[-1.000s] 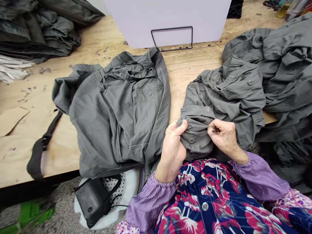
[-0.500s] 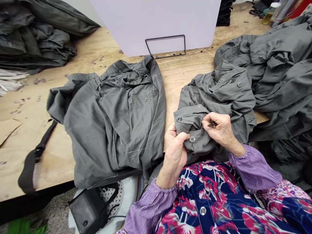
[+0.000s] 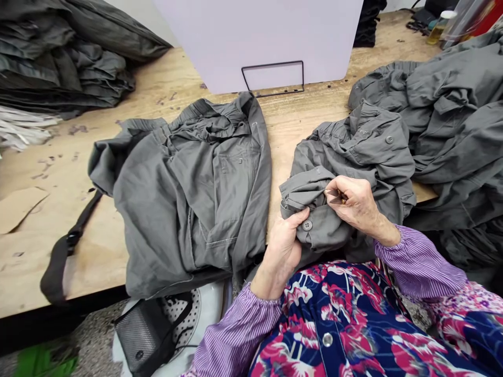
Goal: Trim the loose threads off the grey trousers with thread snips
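On my feed, nearest: left hand (image 3: 285, 243), thumb and fingers gripping a fold of gray garment (image 3: 328, 228), thumb just beside a button (image 3: 307, 225). Right hand (image 3: 356, 204) at the same fold, fingers closed about something small and brownish; I can't tell what. The garment lies in front of both hands at the table's near edge, long axis running away and rightward. I read the button as the key spot: left hand nearer, right fingertips beyond and right of it. Farther: bare table (image 3: 288, 118), then white board (image 3: 259, 36).
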A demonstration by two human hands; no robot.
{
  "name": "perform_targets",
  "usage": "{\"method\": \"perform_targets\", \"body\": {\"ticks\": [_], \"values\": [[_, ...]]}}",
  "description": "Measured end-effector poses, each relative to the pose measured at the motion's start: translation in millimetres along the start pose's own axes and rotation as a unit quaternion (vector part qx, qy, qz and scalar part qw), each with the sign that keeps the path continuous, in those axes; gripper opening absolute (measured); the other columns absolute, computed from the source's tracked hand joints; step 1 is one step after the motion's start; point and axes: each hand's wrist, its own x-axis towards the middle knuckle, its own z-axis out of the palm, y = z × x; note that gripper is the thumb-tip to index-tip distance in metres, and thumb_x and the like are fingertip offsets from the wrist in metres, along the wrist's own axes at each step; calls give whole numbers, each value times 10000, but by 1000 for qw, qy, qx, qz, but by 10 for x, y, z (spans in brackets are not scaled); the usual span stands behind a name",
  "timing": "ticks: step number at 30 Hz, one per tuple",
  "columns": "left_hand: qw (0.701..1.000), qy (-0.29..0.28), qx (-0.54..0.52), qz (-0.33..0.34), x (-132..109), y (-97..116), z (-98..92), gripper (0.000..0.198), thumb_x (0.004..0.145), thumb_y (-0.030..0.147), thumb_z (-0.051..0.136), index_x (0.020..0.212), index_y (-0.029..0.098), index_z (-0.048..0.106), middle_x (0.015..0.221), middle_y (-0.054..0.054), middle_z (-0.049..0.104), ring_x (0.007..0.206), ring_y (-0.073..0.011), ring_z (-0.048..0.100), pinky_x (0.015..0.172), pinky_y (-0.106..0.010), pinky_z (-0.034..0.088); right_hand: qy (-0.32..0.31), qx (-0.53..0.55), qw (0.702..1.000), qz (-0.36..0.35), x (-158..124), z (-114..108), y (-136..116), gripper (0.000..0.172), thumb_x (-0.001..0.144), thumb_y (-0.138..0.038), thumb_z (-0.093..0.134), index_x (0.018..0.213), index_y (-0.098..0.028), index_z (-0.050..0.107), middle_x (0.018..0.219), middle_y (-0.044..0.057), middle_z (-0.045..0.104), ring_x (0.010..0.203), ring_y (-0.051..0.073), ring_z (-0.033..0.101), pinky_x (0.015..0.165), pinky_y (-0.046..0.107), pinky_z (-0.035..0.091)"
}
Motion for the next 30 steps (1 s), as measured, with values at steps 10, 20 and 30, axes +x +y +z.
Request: {"method": "perform_targets", "body": {"ticks": [10, 20, 30], "values": [[994, -89, -52, -38, 13, -104, -19, 413, 614, 274, 773, 988, 167, 632, 1017, -58, 689, 986, -214, 634, 910, -326, 488, -68, 180, 960, 202, -112, 224, 112, 140, 757, -168, 518, 618, -154, 514, 535, -38, 466, 481, 64, 391, 456, 194, 296], [996, -6, -74, -39, 115, 104, 133, 158, 721, 163, 671, 875, 146, 642, 807, -27, 714, 844, -174, 674, 881, -309, 508, -55, 50, 997, -28, -341, -112, -199, 44, 815, -189, 568, 782, -159, 563, 708, 48, 584, 659, 135, 532, 600, 248, 417], [995, -31, -78, -53, 245, 72, 76, 140, 758, 180, 625, 888, 133, 643, 833, -50, 715, 877, -187, 670, 878, -314, 515, -104, 148, 976, 122, -637, 36, -378, 299, 865, -192, 453, 568, -165, 448, 521, -27, 432, 475, 64, 367, 478, 199, 295]]}}
